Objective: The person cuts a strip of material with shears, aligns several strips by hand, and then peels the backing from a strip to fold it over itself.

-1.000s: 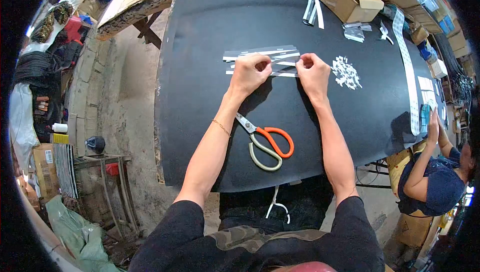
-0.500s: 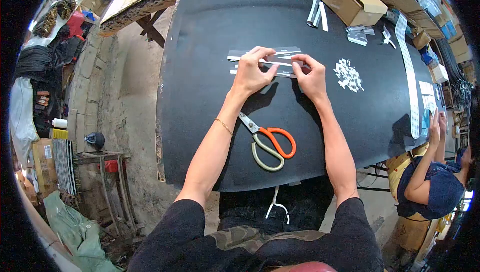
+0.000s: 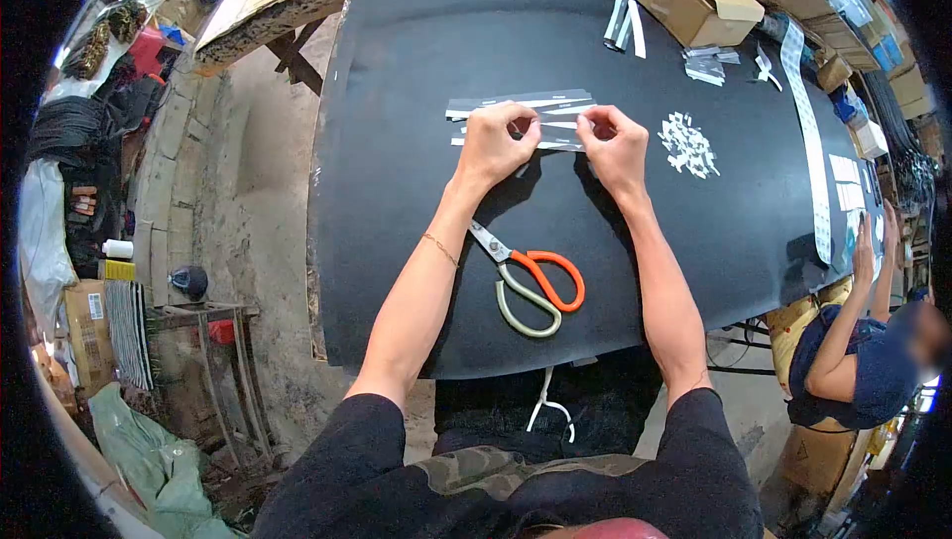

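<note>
My left hand (image 3: pixel 496 147) is closed in a pinch, thumb against forefinger, over a group of clear and white label strips (image 3: pixel 471 105) lying on the black table. Level with it, my right hand (image 3: pixel 615 152) pinches too. A thin white strip (image 3: pixel 560 124) stretches between the two sets of fingertips; its ends are hidden by the fingers. Closer to my body lies a pair of scissors (image 3: pixel 531 281), with one orange and one bare grey handle loop. A pile of small white cut pieces (image 3: pixel 687 146) sits to the right of my right hand.
Cardboard box (image 3: pixel 684 3), more strips (image 3: pixel 623 25) and clear pieces (image 3: pixel 705 65) occupy the far right of the table (image 3: pixel 416 241). A long white label band (image 3: pixel 808 142) runs down the right side. Beyond it, a co-worker (image 3: pixel 853 360) has raised hands at the table edge.
My left thumb and forefinger have closed into a pinch, and my right fingers have drawn together. The co-worker's hands have shifted slightly. The scissors stay in place.
</note>
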A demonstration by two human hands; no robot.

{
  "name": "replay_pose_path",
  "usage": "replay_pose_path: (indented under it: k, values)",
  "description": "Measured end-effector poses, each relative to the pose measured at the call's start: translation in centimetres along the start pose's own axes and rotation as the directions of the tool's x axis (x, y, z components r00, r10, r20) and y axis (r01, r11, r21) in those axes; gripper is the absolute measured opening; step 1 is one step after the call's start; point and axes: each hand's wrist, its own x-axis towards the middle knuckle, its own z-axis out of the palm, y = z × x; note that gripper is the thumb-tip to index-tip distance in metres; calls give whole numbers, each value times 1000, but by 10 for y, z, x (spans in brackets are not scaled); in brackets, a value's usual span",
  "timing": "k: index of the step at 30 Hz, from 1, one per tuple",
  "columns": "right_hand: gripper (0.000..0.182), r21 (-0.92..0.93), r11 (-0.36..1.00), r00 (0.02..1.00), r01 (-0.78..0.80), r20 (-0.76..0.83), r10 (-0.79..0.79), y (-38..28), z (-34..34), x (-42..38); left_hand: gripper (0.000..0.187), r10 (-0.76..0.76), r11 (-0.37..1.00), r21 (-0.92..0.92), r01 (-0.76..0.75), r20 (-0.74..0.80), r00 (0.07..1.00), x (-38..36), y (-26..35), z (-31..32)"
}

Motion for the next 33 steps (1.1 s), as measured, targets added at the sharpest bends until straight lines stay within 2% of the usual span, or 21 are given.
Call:
replay_pose_path:
  k: [2, 4, 6, 8, 9, 10, 12, 14, 16, 18, 20, 21, 24, 25, 26, 28, 29, 30, 32, 33]
  values:
    - [12, -16, 1000, 999, -11, -52, 10, 1, -3, 2, 8, 3, 1000, 6, -3, -31, 1000, 1, -3, 0]
    - [12, -78, 995, 990, -65, -133, 54, 2, -6, 4, 7, -11, 999, 30, 15, -126, 992, 2, -4, -2]
    - [12, -87, 994, 988, -66, -143, 53, 12, -9, 8, 6, -16, 999, 25, 20, -145, 989, 3, -3, -5]
    - [11, 124, 985, 993, -116, -19, 119, 14, -13, 10, 6, -48, 998, 22, 53, -184, 982, 5, -1, -9]
    - [12, 256, 955, 984, -153, 130, 123, 16, -16, 12, 7, -44, 998, 28, 50, -211, 976, 7, 0, -12]
    - [12, 257, 954, 984, -152, 132, 122, 12, -17, 12, 7, -44, 998, 29, 51, -213, 976, 8, -1, -16]
    - [15, 371, 868, 881, -330, 452, 142, 3, -22, 11, 8, -147, 989, -27, 146, -307, 940, 10, -4, -25]
    - [17, 252, 894, 801, -370, 575, 169, -10, -23, 7, 10, -166, 986, -32, 165, -344, 924, 12, -15, -29]
    - [17, 153, 961, 798, -232, 595, 99, -10, -15, 3, 8, -261, 965, -125, 229, -450, 854, 13, -21, -32]
    - [15, 97, 978, 790, -186, 606, 90, -12, -12, 0, 8, -291, 957, -141, 255, -452, 843, 12, -21, -33]
    - [13, -60, 993, 821, 103, 569, -50, -20, -12, 1, 9, -248, 967, -66, 245, -450, 858, 13, -19, -32]
    - [13, -25, 983, 891, 181, 427, -153, -25, -11, -1, 9, -262, 962, -50, 268, -440, 859, 12, -19, -32]
    - [13, -169, 968, 974, 183, 167, -155, -14, -15, 7, 9, -252, 961, -5, 277, -426, 869, 12, -26, -33]
    - [12, -239, 957, 981, 162, 146, -130, -11, -19, 9, 9, -292, 948, 8, 319, -379, 878, 12, -28, -35]
    - [17, -302, 945, 985, 128, 148, -86, -7, -24, 11, 9, -298, 946, 2, 323, -379, 876, 11, -32, -37]
    - [25, -408, 902, 978, 142, 200, -63, 3, -31, 13, 10, -64, 930, 325, 172, -317, 946, 10, -36, -43]
    - [25, -412, 900, 977, 144, 202, -63, 9, -32, 13, 15, -163, 914, 333, 231, -220, 962, 9, -37, -46]
    - [29, -415, 895, 967, 164, 249, -61, 17, -33, 12, 15, -165, 915, 330, 233, -221, 961, 8, -37, -45]
    - [33, -417, 890, 953, 186, 298, -59, 7, -32, 13, 23, -78, 869, 471, 154, -177, 981, 4, -36, -43]
    - [33, -372, 923, 953, 94, 303, 25, 1, -33, 13, 28, -107, 880, 453, 143, -106, 989, 4, -36, -44]
